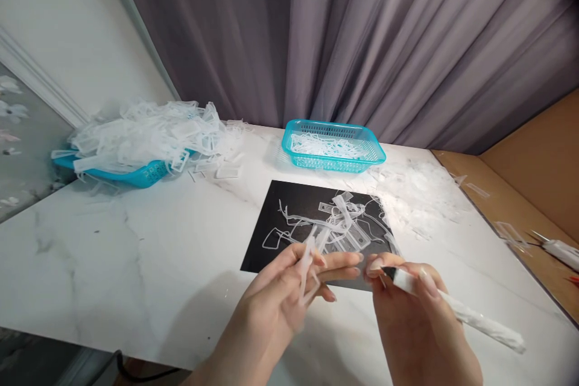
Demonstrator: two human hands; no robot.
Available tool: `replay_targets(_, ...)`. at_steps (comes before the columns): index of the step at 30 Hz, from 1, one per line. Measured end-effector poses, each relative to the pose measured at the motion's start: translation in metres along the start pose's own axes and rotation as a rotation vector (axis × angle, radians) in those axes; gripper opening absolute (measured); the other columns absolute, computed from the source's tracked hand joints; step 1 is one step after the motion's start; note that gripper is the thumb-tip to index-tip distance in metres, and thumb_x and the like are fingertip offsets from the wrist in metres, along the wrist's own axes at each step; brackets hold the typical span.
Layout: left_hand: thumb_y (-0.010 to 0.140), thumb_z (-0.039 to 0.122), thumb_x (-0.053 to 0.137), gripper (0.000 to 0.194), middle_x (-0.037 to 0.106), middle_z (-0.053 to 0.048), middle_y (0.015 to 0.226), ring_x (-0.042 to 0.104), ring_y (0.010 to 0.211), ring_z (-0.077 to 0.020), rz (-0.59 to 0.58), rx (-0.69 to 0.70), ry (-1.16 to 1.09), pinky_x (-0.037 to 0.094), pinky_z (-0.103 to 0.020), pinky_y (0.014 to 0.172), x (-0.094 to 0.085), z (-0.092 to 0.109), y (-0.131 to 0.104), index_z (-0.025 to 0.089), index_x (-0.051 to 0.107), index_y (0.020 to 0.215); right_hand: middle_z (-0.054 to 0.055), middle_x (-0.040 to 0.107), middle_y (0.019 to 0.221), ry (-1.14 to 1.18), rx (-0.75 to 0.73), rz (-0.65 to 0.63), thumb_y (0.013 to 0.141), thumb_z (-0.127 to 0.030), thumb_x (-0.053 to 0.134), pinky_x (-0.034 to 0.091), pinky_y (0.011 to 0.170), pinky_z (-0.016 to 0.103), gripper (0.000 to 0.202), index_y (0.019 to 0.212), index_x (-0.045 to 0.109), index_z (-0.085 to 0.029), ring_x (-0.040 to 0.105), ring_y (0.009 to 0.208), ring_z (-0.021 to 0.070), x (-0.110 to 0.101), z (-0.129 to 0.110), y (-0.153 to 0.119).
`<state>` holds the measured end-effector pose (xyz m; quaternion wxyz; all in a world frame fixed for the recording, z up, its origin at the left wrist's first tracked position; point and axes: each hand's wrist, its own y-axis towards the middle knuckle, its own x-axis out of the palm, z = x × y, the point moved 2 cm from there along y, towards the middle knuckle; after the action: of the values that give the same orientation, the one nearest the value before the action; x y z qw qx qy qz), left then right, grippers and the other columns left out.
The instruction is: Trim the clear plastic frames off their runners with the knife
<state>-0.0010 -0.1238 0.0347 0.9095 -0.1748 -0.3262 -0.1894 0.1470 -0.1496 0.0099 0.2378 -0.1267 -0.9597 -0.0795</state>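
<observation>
My left hand (289, 289) pinches a translucent plastic frame (306, 271) between thumb and index finger, its other fingers stretched toward the right. In my right hand (416, 307) is a white-wrapped, pen-like tool (470, 316) with a dark tip pointing left; the thumb and fingers close round it near that tip. The fingertips of both hands are close together. Beneath and beyond them, a black mat (257, 247) carries a tangle of clear plastic strips and small frames (344, 223). What the right fingertips touch besides the tool is too small to tell.
At the left, a blue basket (149, 174) is heaped with translucent plastic pieces (145, 132). Another blue basket (335, 164) at the back holds thin white pieces. Clear scraps (420, 193) lie to the right. A white pointed tool (558, 251) rests on brown board (488, 193) at the right edge.
</observation>
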Motion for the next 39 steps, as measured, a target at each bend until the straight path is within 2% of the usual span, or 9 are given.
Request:
replay_targets(4,0.088,0.027,0.049,0.010,0.067,-0.010,0.105,0.056,0.107,-0.0237,0.070,-0.013,0.096,0.034,-0.031,0.084,-0.003,-0.002,-0.001,0.019,0.055,0.088,0.001,0.062,0.081,0.042,-0.030,0.001,0.084,-0.036,0.057,0.045,0.077,0.030,0.017,0.071,0.063,-0.027,0.056,0.081,0.0177,0.008,0.001,-0.003)
replay_targets(11,0.087,0.027,0.053,0.008,0.069,-0.007,0.102,0.058,0.095,-0.0181,0.122,0.024,0.207,0.035,-0.028,0.081,-0.004,-0.002,0.000,0.020,0.056,0.089,0.002,0.063,0.082,0.013,-0.066,-0.029,0.083,-0.034,0.058,0.046,0.081,0.040,0.016,0.071,0.065,-0.027,0.059,0.085,0.0224,0.016,0.007,-0.005)
replay_targets(16,0.088,0.030,0.051,0.012,0.067,-0.008,0.107,0.055,0.106,-0.0233,0.143,0.030,0.289,0.036,-0.032,0.087,-0.004,0.001,0.002,0.020,0.057,0.090,0.004,0.064,0.095,-0.394,-0.065,0.029,0.078,-0.036,0.065,0.046,0.068,0.028,0.016,0.069,0.068,-0.023,0.059,0.085,0.0214,-0.004,0.004,0.007)
replay_targets(20,0.087,0.031,0.052,0.017,0.063,-0.008,0.115,0.051,0.113,-0.0227,0.196,0.093,0.474,0.035,-0.027,0.090,-0.010,-0.002,0.005,0.020,0.060,0.098,0.001,0.061,0.067,-0.734,0.099,0.151,0.071,-0.042,0.069,0.036,0.047,0.025,0.021,0.075,0.066,-0.021,0.051,0.058,0.0170,-0.032,0.005,0.010)
replay_targets(23,0.086,0.030,0.053,0.014,0.066,-0.006,0.103,0.057,0.097,-0.0208,0.096,0.050,0.693,0.038,-0.024,0.081,-0.014,-0.014,0.008,0.022,0.062,0.093,-0.003,0.053,0.054,-0.691,0.302,0.236,0.069,-0.044,0.071,0.030,0.040,0.022,0.027,0.077,0.061,-0.020,0.042,0.048,0.0127,-0.057,0.011,0.009)
replay_targets(26,0.083,0.028,0.055,0.016,0.065,-0.006,0.094,0.058,0.090,-0.0220,-0.033,0.055,0.794,0.039,-0.026,0.078,-0.017,-0.026,0.010,0.024,0.064,0.095,-0.003,0.051,0.050,-0.561,0.429,0.196,0.070,-0.043,0.071,0.027,0.037,0.019,0.031,0.069,0.056,-0.017,0.038,0.043,0.0086,-0.076,0.016,0.013)
replay_targets(30,0.079,0.026,0.059,0.016,0.064,-0.006,0.095,0.055,0.100,-0.0258,-0.094,0.079,0.822,0.039,-0.030,0.083,-0.023,-0.034,0.013,0.026,0.064,0.094,-0.007,0.042,0.038,-0.528,0.508,0.150,0.066,-0.042,0.075,0.021,0.033,0.016,0.033,0.067,0.057,-0.013,0.029,0.035,0.0045,-0.089,0.013,0.026)
replay_targets(34,0.085,0.028,0.051,0.017,0.063,-0.008,0.100,0.055,0.101,-0.0251,-0.136,0.123,0.982,0.040,-0.031,0.084,-0.028,-0.036,0.014,0.027,0.061,0.098,-0.002,0.055,0.046,-0.501,0.585,0.097,0.061,-0.039,0.079,0.016,0.029,0.015,0.034,0.067,0.058,-0.012,0.028,0.031,0.0012,-0.097,0.012,0.037)
replay_targets(39,0.092,0.024,0.032,0.029,0.061,-0.006,0.101,0.055,0.100,-0.0211,-0.325,0.184,1.455,0.041,-0.033,0.088,-0.029,-0.043,0.015,0.023,0.055,0.109,-0.004,0.050,0.038,-0.460,0.607,0.040,0.060,-0.038,0.080,0.019,0.028,0.014,0.032,0.065,0.061,-0.012,0.028,0.027,0.0004,-0.116,0.004,0.049)
